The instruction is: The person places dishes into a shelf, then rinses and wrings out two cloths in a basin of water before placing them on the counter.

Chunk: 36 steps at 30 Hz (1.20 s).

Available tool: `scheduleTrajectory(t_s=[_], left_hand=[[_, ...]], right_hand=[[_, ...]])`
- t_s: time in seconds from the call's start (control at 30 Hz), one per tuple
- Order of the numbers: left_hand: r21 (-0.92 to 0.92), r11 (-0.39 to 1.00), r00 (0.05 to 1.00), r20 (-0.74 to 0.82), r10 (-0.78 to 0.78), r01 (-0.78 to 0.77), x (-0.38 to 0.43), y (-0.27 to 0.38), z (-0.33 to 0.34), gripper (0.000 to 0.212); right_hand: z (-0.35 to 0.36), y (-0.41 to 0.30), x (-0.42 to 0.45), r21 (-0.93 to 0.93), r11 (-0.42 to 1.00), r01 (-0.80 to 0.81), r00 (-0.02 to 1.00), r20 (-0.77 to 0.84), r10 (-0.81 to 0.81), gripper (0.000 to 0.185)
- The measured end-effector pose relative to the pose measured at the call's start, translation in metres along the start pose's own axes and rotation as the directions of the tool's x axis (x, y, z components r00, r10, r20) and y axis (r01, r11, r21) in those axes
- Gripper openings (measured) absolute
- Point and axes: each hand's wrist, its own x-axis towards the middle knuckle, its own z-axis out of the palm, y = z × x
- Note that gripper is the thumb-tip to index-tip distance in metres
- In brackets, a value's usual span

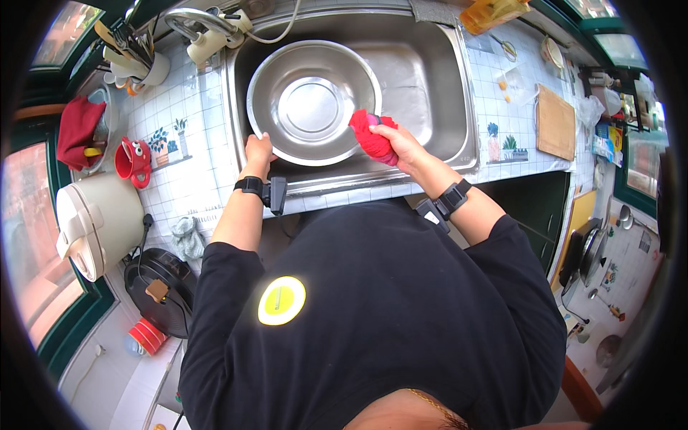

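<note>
A round stainless steel basin (309, 105) stands in the left part of the metal sink (446, 115). No water shows inside it. My left hand (260, 151) grips the basin's rim at its near left side. In my right hand (396, 141) is a crumpled red cloth (371, 142), held over the basin's near right rim. Whether the cloth touches that rim is hard to tell. The chrome faucet (204, 24) rises at the sink's back left corner.
Left of the sink are a red mug (133, 162), a cream electric pot (99, 220), a grey rag (187, 238) and a utensil holder (156, 70). On the right lie a wooden cutting board (555, 122) and scissors (507, 48). An orange container (492, 15) stands behind.
</note>
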Motion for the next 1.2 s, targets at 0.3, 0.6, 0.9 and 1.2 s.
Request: scheduleTrajectory(t_s=[0.3, 0.6, 0.9, 1.2], left_hand=[[0.185, 0.955, 0.969, -0.041, 0.243, -0.232, -0.034, 0.028, 0.000, 0.059], [0.338, 0.595, 0.640, 0.032, 0.767, -0.729, -0.011, 0.121, -0.093, 0.045], [0.657, -0.136, 0.148, 0.358, 0.922, -0.741, 0.023, 0.233, -0.107, 0.056], [0.684, -0.255, 0.119, 0.449, 0.885, -0.683, 0.065, 0.275, -0.102, 0.029]], right_hand=[[0.055, 0.005, 0.067, -0.266, 0.958, 0.104, 0.992, -0.048, -0.121, 0.078], [0.007, 0.015, 0.091, -0.865, 0.495, -0.077, 0.850, -0.316, -0.421, 0.084], [-0.030, 0.044, 0.102, -0.194, 0.923, -0.332, 0.939, -0.155, 0.306, 0.050], [-0.014, 0.032, 0.109, -0.304, 0.903, -0.304, 0.932, -0.294, 0.214, 0.053]])
